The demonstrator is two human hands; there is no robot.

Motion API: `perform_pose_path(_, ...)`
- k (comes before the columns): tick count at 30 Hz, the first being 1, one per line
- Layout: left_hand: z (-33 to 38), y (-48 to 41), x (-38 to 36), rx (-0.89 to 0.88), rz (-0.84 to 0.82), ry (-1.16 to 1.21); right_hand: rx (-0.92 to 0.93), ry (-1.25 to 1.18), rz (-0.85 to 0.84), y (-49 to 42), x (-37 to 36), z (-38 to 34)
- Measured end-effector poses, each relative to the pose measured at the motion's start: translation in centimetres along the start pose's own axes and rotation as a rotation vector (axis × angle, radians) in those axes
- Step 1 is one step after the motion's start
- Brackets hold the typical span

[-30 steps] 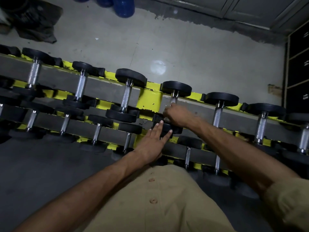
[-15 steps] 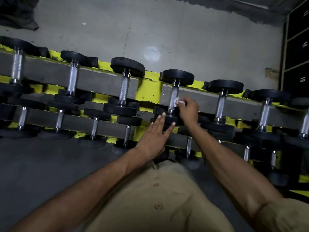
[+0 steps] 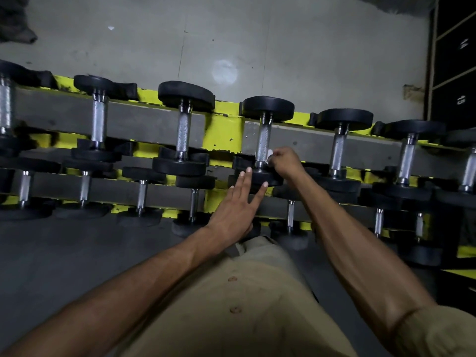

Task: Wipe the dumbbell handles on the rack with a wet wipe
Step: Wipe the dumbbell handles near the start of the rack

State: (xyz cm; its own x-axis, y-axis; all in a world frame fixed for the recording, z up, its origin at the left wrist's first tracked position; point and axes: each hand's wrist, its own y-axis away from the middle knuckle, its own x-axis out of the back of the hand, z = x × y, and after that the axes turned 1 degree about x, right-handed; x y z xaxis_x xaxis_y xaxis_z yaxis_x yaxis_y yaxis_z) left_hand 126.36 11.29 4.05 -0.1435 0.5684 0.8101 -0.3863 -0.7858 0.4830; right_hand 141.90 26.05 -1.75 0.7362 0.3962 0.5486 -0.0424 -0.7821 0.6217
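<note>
- My left hand point(image 3: 235, 204): palm down, fingers straight and spread, holding nothing.
- My left forearm point(image 3: 123, 282): bare, entering from lower left, wrist straight.
- My right hand point(image 3: 286, 163): fingers curled, fingertips pinching a small white wet wipe point(image 3: 270, 153).
- My right forearm point(image 3: 353, 243): bare, entering from lower right.
- The two hands are near each other.

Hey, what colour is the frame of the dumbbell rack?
The rack frame is bright yellow, chipped in spots. The head view, the only one, shows it.
</note>
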Motion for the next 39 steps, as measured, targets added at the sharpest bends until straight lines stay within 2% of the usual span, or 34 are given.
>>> perform_pose_path(5, -0.2, 0.1, 0.5, 0.003, -0.019, -0.016, -0.120, -0.439, 0.197, -4.8, 0.3, -3.6)
perform_pose_path(8, -0.1, 0.1, 0.7, 0.002, -0.040, -0.016, -0.083, -0.278, 0.392, -4.8, 0.1, -4.8)
perform_pose_path(10, -0.1, 0.1, 0.7, 0.008, -0.046, -0.008, 0.059, -0.096, 0.468, -0.8, -0.4, -4.9)
perform_pose_path(15, 0.2, 0.1, 0.7, 0.009, -0.066, -0.011, 0.457, 0.268, 0.475, 3.4, -0.8, -0.9)
perform_pose_path(19, 0.1, 0.0, 0.5, 0.001, -0.053, -0.024, 0.812, 0.621, 0.389, 0.9, 0.7, -2.4)
perform_pose_path(21, -0.1, 0.0, 0.5, -0.005, -0.055, -0.031, 0.881, 0.781, 0.380, -0.4, 1.5, -3.9)
perform_pose_path(23, -0.3, 0.0, 0.5, -0.012, -0.048, -0.035, 0.871, 0.960, 0.319, -1.2, 1.9, -4.7)
perform_pose_path(28, -0.5, 0.0, 0.2, -0.011, -0.025, -0.005, 0.937, 1.276, -0.191, -0.1, 1.2, -6.2)
perform_pose_path(30, -0.4, 0.0, 0.2, -0.004, -0.023, 0.001, 0.955, 1.328, -0.176, -0.1, 2.0, -7.8)
perform_pose_path(33, -0.3, 0.0, -0.1, -0.007, -0.009, 0.010, 0.949, 1.303, 0.053, -0.7, 3.7, -9.1)
perform_pose_path(34, -0.3, -0.1, -0.2, -0.010, 0.001, 0.008, 0.963, 1.292, 0.053, -0.5, 3.9, -9.0)
perform_pose_path(36, -0.3, -0.1, -0.3, -0.020, 0.023, 0.000, 1.008, 1.281, -0.118, 0.7, 3.1, -8.1)
perform_pose_path(38, -0.3, -0.2, -0.2, -0.027, 0.053, -0.011, 0.968, 1.267, -0.304, 2.5, 1.9, -7.1)
perform_pose_path(39, -0.2, -0.2, -0.2, -0.030, 0.073, -0.013, 0.937, 1.221, -0.324, 2.9, 1.6, -6.7)
